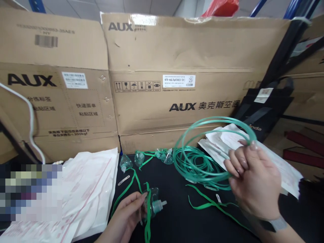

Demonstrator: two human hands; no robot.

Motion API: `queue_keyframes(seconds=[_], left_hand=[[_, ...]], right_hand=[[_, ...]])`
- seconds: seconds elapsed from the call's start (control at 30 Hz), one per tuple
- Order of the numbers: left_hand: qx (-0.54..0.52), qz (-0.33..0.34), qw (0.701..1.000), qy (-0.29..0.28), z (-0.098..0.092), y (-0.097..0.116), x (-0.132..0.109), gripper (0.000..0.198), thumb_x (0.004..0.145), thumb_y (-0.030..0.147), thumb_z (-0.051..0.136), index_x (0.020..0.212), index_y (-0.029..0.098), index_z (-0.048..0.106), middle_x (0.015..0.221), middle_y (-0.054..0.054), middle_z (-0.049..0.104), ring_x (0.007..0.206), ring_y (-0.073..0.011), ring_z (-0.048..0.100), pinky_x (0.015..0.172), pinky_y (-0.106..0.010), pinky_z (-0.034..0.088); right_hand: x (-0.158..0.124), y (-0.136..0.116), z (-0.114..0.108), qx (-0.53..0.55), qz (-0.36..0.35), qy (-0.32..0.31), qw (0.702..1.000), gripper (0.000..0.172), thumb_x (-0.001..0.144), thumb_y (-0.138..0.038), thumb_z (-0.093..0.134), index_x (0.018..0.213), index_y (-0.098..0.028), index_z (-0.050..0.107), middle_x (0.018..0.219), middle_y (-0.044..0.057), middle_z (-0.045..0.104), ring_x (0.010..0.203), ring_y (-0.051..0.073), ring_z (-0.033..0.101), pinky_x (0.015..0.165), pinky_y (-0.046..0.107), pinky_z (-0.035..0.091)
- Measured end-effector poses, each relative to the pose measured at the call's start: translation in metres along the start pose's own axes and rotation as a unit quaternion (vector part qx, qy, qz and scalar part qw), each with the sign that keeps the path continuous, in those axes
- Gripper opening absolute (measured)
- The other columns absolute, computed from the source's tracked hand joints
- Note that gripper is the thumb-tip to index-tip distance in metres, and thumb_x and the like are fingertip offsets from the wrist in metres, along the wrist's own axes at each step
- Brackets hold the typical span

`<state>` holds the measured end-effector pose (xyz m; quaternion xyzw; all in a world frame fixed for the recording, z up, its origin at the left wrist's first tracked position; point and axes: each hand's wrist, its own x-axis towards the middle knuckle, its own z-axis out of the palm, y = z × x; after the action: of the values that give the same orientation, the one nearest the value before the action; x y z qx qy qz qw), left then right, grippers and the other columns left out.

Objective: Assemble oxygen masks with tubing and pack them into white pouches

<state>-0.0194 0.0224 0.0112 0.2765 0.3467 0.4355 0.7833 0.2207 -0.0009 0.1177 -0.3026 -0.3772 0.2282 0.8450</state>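
Observation:
My left hand [130, 211] pinches a clear oxygen mask [155, 200] with a pale green connector and a green elastic strap hanging over it. In my right hand [255, 179], fingers are closed around a coil of green tubing [215, 121], raised above the table. More coiled green tubing [199, 165] lies behind and below it. Several other clear masks [126, 162] rest near the cardboard at the back. Loose green straps [205, 199] lie on the black surface, with a small metal nose strip [124, 180] to the left and another [218, 198] to the right.
White printed packages [91, 179] are stacked at the left; more white packages [278, 165] lie at the right behind my right hand. Large cardboard boxes [152, 111] form a wall at the back. A black bag [268, 104] stands at the right, beside a dark post. A white cable [31, 118] hangs at left.

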Motion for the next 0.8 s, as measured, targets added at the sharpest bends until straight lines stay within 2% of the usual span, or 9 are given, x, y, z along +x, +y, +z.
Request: queue_keyframes(seconds=[0.07, 0.13, 0.23, 0.37, 0.43, 0.5, 0.6, 0.67, 0.8], left_hand=[[-0.008, -0.003, 1.0, -0.018, -0.002, 0.0, 0.001, 0.01, 0.063, 0.023, 0.075, 0.065, 0.017, 0.067, 0.064, 0.001, 0.066, 0.062, -0.0116, 0.059, 0.062, -0.021, 0.043], [-0.007, -0.004, 0.999, -0.031, -0.003, 0.001, 0.001, 0.01, 0.063, 0.022, 0.074, 0.064, 0.016, 0.067, 0.065, 0.0, 0.066, 0.064, -0.0122, 0.059, 0.064, -0.021, 0.043], [0.006, -0.004, 0.999, -0.042, -0.002, 0.003, -0.001, 0.01, 0.064, 0.022, 0.073, 0.064, 0.014, 0.066, 0.066, -0.001, 0.065, 0.065, -0.0123, 0.059, 0.063, -0.021, 0.043], [-0.013, -0.015, 1.0, -0.01, 0.0, 0.005, -0.005, 0.003, 0.067, 0.017, 0.069, 0.066, 0.015, 0.067, 0.061, 0.001, 0.064, 0.064, -0.0127, 0.061, 0.061, -0.02, 0.044], [-0.03, -0.022, 0.999, 0.029, 0.001, 0.005, -0.005, 0.003, 0.068, 0.014, 0.068, 0.067, 0.017, 0.067, 0.061, 0.001, 0.066, 0.065, -0.0133, 0.063, 0.061, -0.02, 0.046], [-0.039, -0.027, 0.997, 0.059, 0.001, 0.005, -0.004, 0.005, 0.069, 0.012, 0.066, 0.067, 0.017, 0.067, 0.063, 0.001, 0.069, 0.065, -0.0142, 0.065, 0.06, -0.021, 0.047], [-0.039, -0.03, 0.996, 0.075, 0.002, 0.006, -0.003, 0.006, 0.073, 0.012, 0.063, 0.07, 0.016, 0.067, 0.067, -0.001, 0.072, 0.064, -0.0152, 0.067, 0.059, -0.022, 0.049], [-0.036, -0.03, 0.996, 0.079, 0.003, 0.007, -0.003, 0.008, 0.075, 0.012, 0.06, 0.072, 0.015, 0.067, 0.07, -0.002, 0.073, 0.064, -0.0159, 0.067, 0.061, -0.024, 0.05], [-0.044, -0.034, 0.993, 0.102, 0.005, 0.009, -0.003, 0.011, 0.077, 0.009, 0.057, 0.072, 0.015, 0.066, 0.069, -0.002, 0.073, 0.065, -0.0175, 0.068, 0.062, -0.027, 0.051]], right_hand=[[0.001, 0.004, -0.003, 0.041, 0.099, -0.001, 0.994, 0.011, 0.084, -0.016, 0.049, 0.075, -0.015, 0.054, 0.049, -0.009, 0.029, 0.038, 0.004, 0.018, 0.029, 0.013, 0.016], [0.002, 0.016, -0.006, 0.075, 0.208, 0.007, 0.975, 0.015, 0.086, -0.015, 0.044, 0.073, -0.015, 0.051, 0.049, -0.009, 0.027, 0.037, 0.004, 0.016, 0.028, 0.011, 0.016], [-0.003, 0.046, -0.012, 0.044, 0.331, 0.01, 0.943, 0.02, 0.088, -0.014, 0.037, 0.069, -0.017, 0.045, 0.048, -0.01, 0.025, 0.035, 0.004, 0.017, 0.028, 0.009, 0.019], [-0.016, 0.089, -0.02, -0.013, 0.355, 0.015, 0.935, 0.017, 0.086, -0.019, 0.041, 0.07, -0.018, 0.046, 0.044, -0.012, 0.022, 0.032, 0.004, 0.018, 0.028, 0.011, 0.023], [-0.02, 0.101, -0.024, -0.048, 0.366, 0.005, 0.929, 0.011, 0.082, -0.016, 0.046, 0.072, -0.017, 0.049, 0.044, -0.01, 0.03, 0.032, 0.004, 0.026, 0.03, 0.014, 0.03], [-0.019, 0.105, -0.026, -0.087, 0.373, -0.016, 0.924, 0.007, 0.075, -0.009, 0.052, 0.072, -0.016, 0.051, 0.049, -0.006, 0.043, 0.037, 0.006, 0.04, 0.036, 0.018, 0.041], [-0.016, 0.101, -0.026, -0.142, 0.357, -0.045, 0.922, 0.021, 0.067, -0.003, 0.056, 0.083, -0.016, 0.055, 0.066, -0.001, 0.055, 0.048, 0.009, 0.055, 0.049, 0.023, 0.051], [-0.015, 0.098, -0.024, -0.169, 0.339, -0.059, 0.923, 0.035, 0.067, -0.003, 0.056, 0.098, -0.018, 0.054, 0.075, -0.002, 0.057, 0.052, 0.01, 0.058, 0.052, 0.024, 0.052], [-0.015, 0.093, -0.021, -0.195, 0.34, -0.088, 0.916, 0.059, 0.068, -0.006, 0.056, 0.123, -0.022, 0.041, 0.081, -0.001, 0.056, 0.056, 0.012, 0.062, 0.052, 0.026, 0.054]])
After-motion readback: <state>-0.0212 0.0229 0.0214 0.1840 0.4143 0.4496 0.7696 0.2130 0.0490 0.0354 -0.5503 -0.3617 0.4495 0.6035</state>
